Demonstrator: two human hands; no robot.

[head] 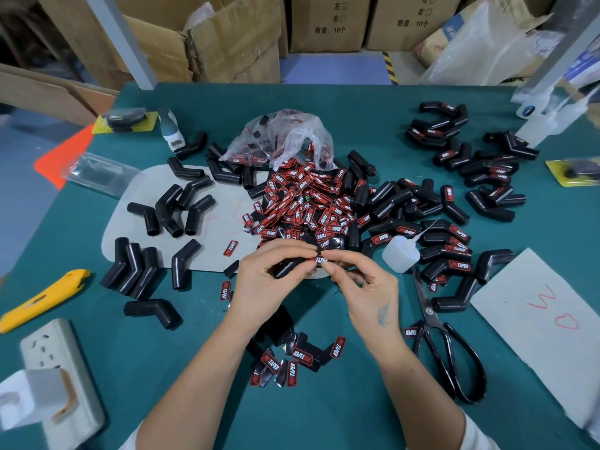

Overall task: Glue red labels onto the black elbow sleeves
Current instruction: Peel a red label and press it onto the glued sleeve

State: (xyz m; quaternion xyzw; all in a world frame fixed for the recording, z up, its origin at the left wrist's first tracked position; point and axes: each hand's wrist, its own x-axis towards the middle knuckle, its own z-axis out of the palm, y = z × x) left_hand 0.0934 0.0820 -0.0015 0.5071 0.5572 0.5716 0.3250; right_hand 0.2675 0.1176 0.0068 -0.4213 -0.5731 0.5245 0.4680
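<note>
At the middle of the green table, the left hand grips a black elbow sleeve while the right hand pinches a red label against it; the label pile lies just beyond, a glue bottle to the right.

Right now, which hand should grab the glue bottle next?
The right hand, probably. The glue bottle lies just to its right, while the left hand grips the black elbow sleeve and sits farther away.
</note>
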